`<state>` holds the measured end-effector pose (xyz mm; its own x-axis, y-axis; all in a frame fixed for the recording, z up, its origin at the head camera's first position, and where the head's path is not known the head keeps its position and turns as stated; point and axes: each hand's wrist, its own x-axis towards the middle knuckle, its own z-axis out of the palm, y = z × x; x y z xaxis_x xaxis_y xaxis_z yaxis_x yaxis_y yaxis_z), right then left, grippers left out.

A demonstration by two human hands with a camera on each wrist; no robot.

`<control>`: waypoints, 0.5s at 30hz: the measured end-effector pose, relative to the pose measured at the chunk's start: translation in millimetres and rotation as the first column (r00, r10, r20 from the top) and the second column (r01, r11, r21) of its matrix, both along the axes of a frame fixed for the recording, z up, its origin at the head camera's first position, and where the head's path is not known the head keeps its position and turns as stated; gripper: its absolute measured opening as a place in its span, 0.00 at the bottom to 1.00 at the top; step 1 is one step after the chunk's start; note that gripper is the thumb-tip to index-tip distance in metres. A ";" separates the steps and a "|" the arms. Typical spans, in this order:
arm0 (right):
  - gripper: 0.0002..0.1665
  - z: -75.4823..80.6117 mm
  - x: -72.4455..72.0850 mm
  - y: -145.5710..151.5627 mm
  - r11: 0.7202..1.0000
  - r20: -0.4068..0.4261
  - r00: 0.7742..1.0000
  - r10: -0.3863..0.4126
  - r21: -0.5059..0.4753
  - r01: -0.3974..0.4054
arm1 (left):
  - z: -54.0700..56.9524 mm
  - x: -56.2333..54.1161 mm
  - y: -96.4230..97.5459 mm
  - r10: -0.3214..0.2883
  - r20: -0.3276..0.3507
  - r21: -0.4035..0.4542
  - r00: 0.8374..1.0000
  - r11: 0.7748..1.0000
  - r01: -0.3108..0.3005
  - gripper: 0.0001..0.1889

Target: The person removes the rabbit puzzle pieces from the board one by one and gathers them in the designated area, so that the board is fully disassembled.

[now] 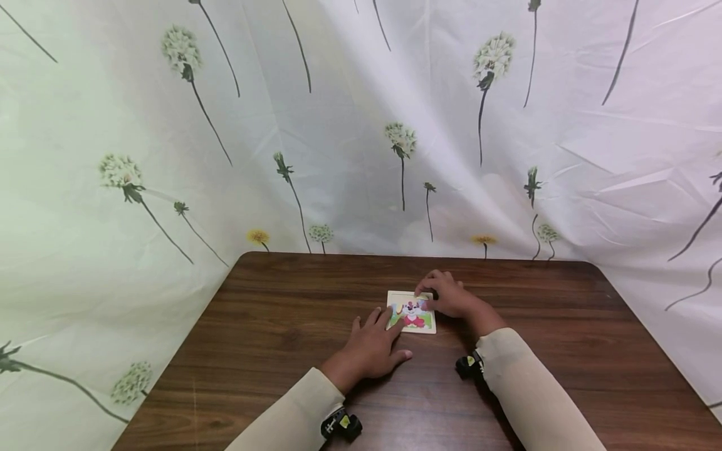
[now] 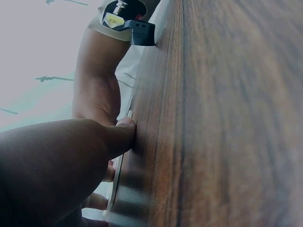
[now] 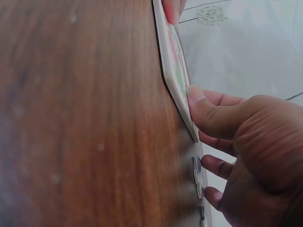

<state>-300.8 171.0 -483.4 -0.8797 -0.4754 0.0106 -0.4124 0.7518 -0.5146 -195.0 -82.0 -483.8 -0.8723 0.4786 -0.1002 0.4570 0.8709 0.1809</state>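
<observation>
A small jigsaw puzzle [image 1: 414, 321] with a cartoon animal in red lies flat in a pale square tray [image 1: 412, 331] on the table. The left hand [image 1: 370, 344] rests over its left side, fingers spread and fingertips on the picture. In the left wrist view the left thumb [image 2: 124, 135] shows beside the tray's thin edge. Bent over the upper right corner, the right hand [image 1: 449, 297] pinches a puzzle piece at the picture between thumb and index finger; the fingers mostly hide this piece. In the right wrist view the right thumb [image 3: 199, 101] meets the tray's edge, other fingers curled behind.
Small thin pieces [image 3: 198, 177] stand out at the table surface near the right hand's outer fingers. The dark wood table [image 1: 271, 351] ends at a hanging cloth [image 1: 350, 156] printed with dandelions. Each wrist carries a black camera [image 1: 351, 427] on a strap.
</observation>
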 end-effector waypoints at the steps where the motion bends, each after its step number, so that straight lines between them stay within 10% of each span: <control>1: 0.09 1.0 0.2 -0.6 1.000 0.004 1.000 0.001 0.002 -0.001 | 0.0 0.1 -0.1 -0.004 -0.005 0.000 1.000 1.000 0.004 0.38; 15: 0.10 2.0 -2.2 -4.9 1.000 -0.033 0.999 0.008 -0.002 -0.008 | 0.1 0.3 -0.4 -0.005 -0.009 0.004 1.000 1.000 0.005 0.38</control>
<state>-303.0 166.1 -481.3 -0.8750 -0.4825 0.0403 -0.4352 0.7472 -0.5024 -194.7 -82.4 -483.7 -0.8706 0.4836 -0.0902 0.4633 0.8677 0.1800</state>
